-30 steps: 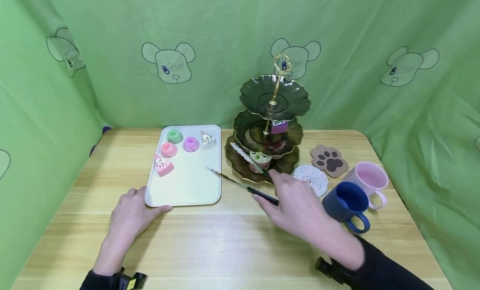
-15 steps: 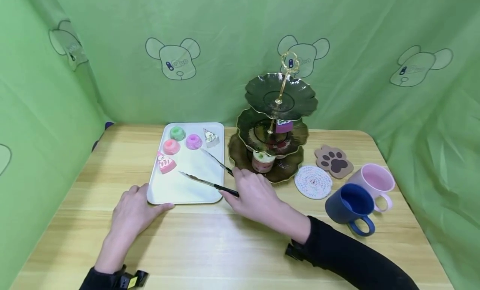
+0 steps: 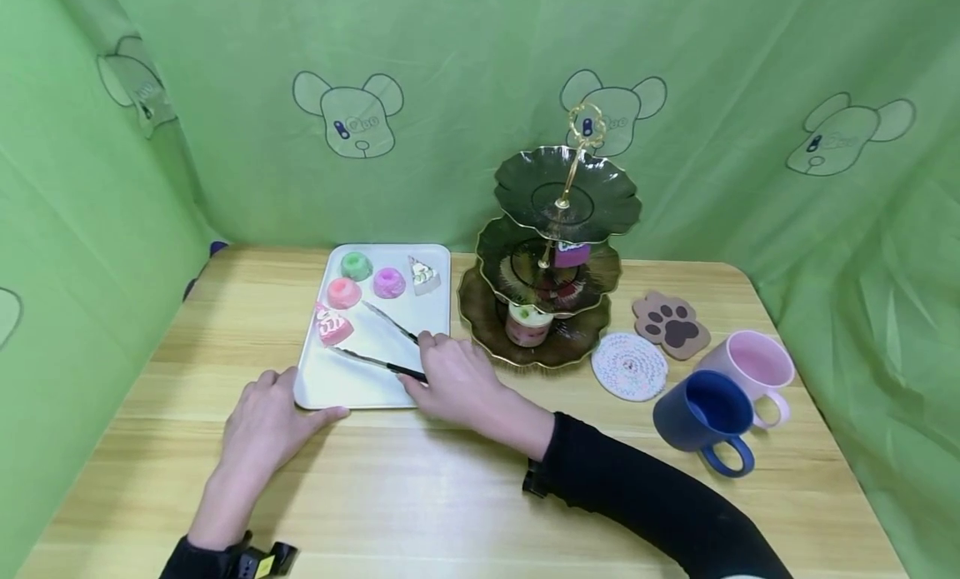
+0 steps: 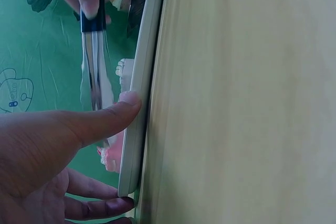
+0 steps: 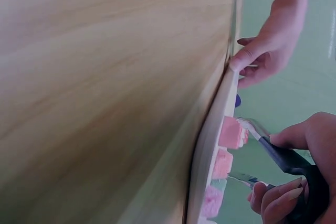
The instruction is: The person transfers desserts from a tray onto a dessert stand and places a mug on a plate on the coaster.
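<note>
My right hand [image 3: 457, 379] grips black-handled metal tongs [image 3: 390, 316] over the white tray [image 3: 382, 379], their two arms spread apart. The tips reach left, one close to the near side of a pink cake slice [image 3: 333, 326], the other near its far side by a pink ring-shaped cake [image 3: 343, 293]. Left hand [image 3: 262, 421] holds the tray's near-left corner, thumb on the front edge and fingers along the left side, as the left wrist view also shows. Also on the tray lie a green ring cake [image 3: 356, 267], a purple ring cake [image 3: 389, 283] and a white cake slice [image 3: 424, 276].
Right of the tray stands a three-tier dark plate stand [image 3: 566, 196] with a purple cake piece [image 3: 572, 254] and a dessert cup [image 3: 528, 325]. Farther right are a round woven coaster [image 3: 630, 366], a paw-shaped coaster [image 3: 671, 325], a blue mug [image 3: 701, 412] and a pink mug [image 3: 750, 362].
My right hand has carried the tongs leftward from in front of the plate stand to over the tray, toward the pink slice. The left hand has stayed at the tray corner.
</note>
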The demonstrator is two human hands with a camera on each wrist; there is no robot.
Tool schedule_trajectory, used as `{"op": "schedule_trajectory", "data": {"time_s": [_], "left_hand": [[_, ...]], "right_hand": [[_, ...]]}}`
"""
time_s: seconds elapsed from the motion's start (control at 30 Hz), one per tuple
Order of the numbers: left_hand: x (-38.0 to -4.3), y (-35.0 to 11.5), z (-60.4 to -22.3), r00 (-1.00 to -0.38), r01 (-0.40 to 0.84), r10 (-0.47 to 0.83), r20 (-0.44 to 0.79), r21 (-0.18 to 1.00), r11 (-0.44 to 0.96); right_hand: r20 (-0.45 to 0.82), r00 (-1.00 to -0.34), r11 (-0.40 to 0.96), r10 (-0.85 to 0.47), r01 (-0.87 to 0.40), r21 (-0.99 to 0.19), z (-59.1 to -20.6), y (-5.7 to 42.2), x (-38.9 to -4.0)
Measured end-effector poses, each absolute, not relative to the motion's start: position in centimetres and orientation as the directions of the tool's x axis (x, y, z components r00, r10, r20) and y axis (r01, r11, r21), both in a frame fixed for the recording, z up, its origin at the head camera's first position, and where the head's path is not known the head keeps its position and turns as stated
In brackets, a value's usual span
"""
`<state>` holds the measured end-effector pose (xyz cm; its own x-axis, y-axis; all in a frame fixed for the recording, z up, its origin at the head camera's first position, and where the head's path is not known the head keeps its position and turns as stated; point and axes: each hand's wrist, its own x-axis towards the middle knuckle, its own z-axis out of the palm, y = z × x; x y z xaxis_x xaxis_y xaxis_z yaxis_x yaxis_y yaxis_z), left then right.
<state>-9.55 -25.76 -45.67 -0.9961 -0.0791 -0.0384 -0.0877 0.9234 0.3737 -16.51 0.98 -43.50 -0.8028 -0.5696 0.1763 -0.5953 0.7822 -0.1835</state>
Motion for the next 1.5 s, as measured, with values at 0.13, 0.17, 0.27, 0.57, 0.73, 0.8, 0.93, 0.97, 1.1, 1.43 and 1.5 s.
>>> {"op": "schedule_trajectory", "data": {"time_s": [0.13,0.17,0.27,0.57,0.73,0.8,0.93,0.97,1.1,1.43,1.5], "left_hand": [[-9.6,-25.7,-45.6,-0.997,-0.074,-0.070,-0.025,0.373,0.925],[-9.6,-25.6,-45.6,-0.997,-0.073,-0.069,-0.024,0.373,0.925],[-9.7,-25.5,-45.6,-0.998,-0.068,-0.064,-0.025,0.376,0.924],[-9.8,-25.5,-45.4,-0.996,-0.083,-0.072,-0.044,0.377,0.922],[-9.8,-25.4,-45.4,-0.996,-0.085,-0.073,-0.044,0.376,0.923],[-9.8,-25.3,-45.4,-0.996,-0.086,-0.074,-0.045,0.376,0.923],[-9.8,-25.3,-45.4,-0.996,-0.087,-0.072,-0.055,0.378,0.922],[-9.8,-25.3,-45.5,-0.996,-0.088,-0.071,-0.059,0.380,0.921],[-9.8,-25.4,-45.5,-0.995,-0.092,-0.071,-0.068,0.381,0.920],[-9.8,-25.7,-45.6,-0.993,-0.112,-0.089,-0.078,0.378,0.919],[-9.7,-25.8,-45.6,-0.992,-0.118,-0.094,-0.082,0.373,0.920]], "right_hand": [[0.147,-0.806,0.785,-0.573,-0.592,-0.183,-43.8,-0.3,-16.7],[0.142,-0.807,0.786,-0.573,-0.590,-0.183,-43.9,-0.6,-16.7],[0.133,-0.814,0.794,-0.566,-0.581,-0.179,-44.2,-1.2,-16.9],[0.135,-0.809,0.795,-0.572,-0.588,-0.153,-44.3,-1.9,-17.2],[0.148,-0.800,0.788,-0.582,-0.599,-0.143,-44.3,-2.0,-17.4],[0.147,-0.798,0.786,-0.584,-0.602,-0.144,-44.3,-2.1,-17.4],[0.141,-0.799,0.787,-0.585,-0.601,-0.142,-44.3,-2.2,-17.5],[0.137,-0.799,0.788,-0.585,-0.600,-0.140,-44.3,-2.1,-17.5],[0.131,-0.799,0.787,-0.587,-0.601,-0.137,-44.2,-1.9,-17.5],[0.137,-0.807,0.786,-0.575,-0.591,-0.184,-42.9,0.9,-17.2],[0.148,-0.807,0.782,-0.572,-0.591,-0.198,-42.4,1.6,-17.1]]}}
